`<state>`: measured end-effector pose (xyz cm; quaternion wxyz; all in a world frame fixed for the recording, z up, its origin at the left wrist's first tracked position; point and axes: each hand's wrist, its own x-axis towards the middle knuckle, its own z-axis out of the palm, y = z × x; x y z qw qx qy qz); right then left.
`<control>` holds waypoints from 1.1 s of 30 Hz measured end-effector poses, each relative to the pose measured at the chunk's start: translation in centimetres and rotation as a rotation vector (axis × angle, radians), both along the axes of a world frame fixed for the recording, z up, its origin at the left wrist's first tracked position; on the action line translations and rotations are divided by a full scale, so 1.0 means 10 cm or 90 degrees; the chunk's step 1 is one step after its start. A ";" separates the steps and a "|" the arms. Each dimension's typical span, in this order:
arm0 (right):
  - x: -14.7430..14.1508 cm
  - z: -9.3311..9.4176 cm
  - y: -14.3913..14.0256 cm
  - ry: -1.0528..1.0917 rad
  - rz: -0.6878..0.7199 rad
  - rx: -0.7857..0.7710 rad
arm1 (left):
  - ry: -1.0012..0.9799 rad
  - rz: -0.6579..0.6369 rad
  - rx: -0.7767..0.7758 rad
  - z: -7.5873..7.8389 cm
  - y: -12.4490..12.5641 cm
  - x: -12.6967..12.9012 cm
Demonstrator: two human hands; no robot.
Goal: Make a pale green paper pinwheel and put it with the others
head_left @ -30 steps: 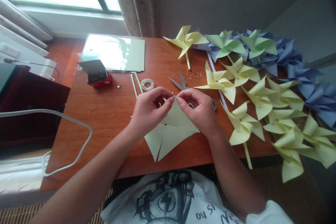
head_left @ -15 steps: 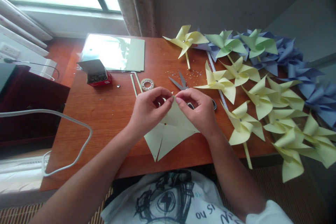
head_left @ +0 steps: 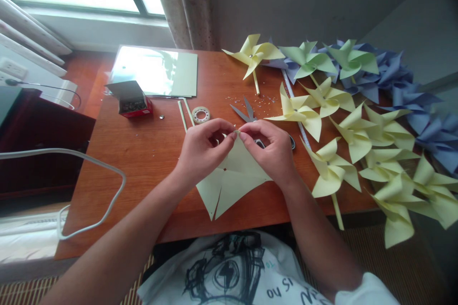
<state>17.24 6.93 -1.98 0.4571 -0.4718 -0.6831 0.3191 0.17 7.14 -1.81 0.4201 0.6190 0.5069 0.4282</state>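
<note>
A pale yellow-green paper square (head_left: 238, 180) lies on the table, slit from its corners toward a small centre hole. My left hand (head_left: 209, 145) pinches the far corner of this sheet between thumb and forefinger. From the other side my right hand (head_left: 270, 147) pinches the same corner, the fingertips of both hands almost touching. The near corner shows a split with a small hole beside it. Partly behind my right hand lie open scissors (head_left: 246, 113). A tape roll (head_left: 201, 115) and thin paper sticks (head_left: 182, 116) lie just beyond my left hand.
Finished yellow pinwheels (head_left: 329, 167), green ones (head_left: 309, 59) and blue ones (head_left: 393, 71) crowd the right side. An open red box (head_left: 138, 109) of small dark pieces stands left, near glossy paper sheets (head_left: 153, 72). A white cable (head_left: 118, 171) loops over the left edge.
</note>
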 end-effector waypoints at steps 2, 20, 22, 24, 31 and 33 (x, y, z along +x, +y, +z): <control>0.00 0.00 0.00 0.000 0.000 0.004 | 0.001 0.000 0.001 0.00 0.00 0.00; -0.03 -0.02 -0.02 -0.038 0.009 0.119 | 0.025 0.029 0.027 -0.01 -0.01 0.01; -0.03 -0.03 -0.01 -0.049 0.002 0.126 | 0.031 0.029 0.037 -0.01 0.00 0.01; -0.03 -0.03 -0.01 -0.058 -0.008 0.136 | 0.033 0.027 0.046 -0.02 -0.01 0.01; -0.03 -0.04 -0.01 -0.064 -0.018 0.145 | 0.019 0.030 0.066 -0.02 -0.01 -0.01; -0.03 -0.04 -0.01 -0.065 -0.020 0.145 | 0.021 0.030 0.064 -0.01 0.00 -0.01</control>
